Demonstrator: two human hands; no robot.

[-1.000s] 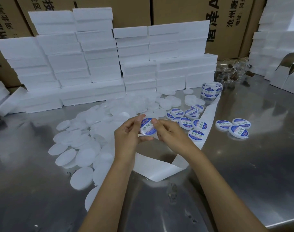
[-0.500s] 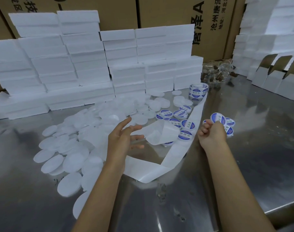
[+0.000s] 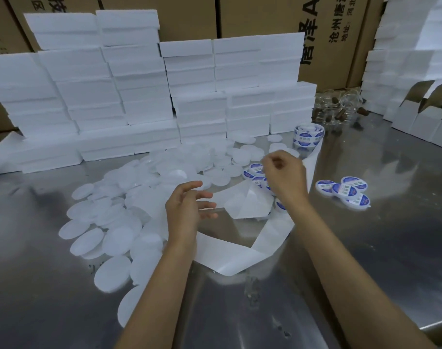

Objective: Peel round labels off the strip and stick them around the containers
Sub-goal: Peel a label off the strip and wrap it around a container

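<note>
In the head view, the left hand is held above the steel table with fingers spread and loosely extended, nothing gripped. The right hand is raised over the label strip, its fingers curled; whether a label is pinched cannot be told, and part of the labels on the strip is hidden behind it. The strip's bare backing is looped across the table toward the label roll. A pile of unlabelled white round containers is spread to the left. Four labelled containers are grouped well to the right. Stacked white foam boxes are ranged behind, with cardboard cartons beyond them.
</note>
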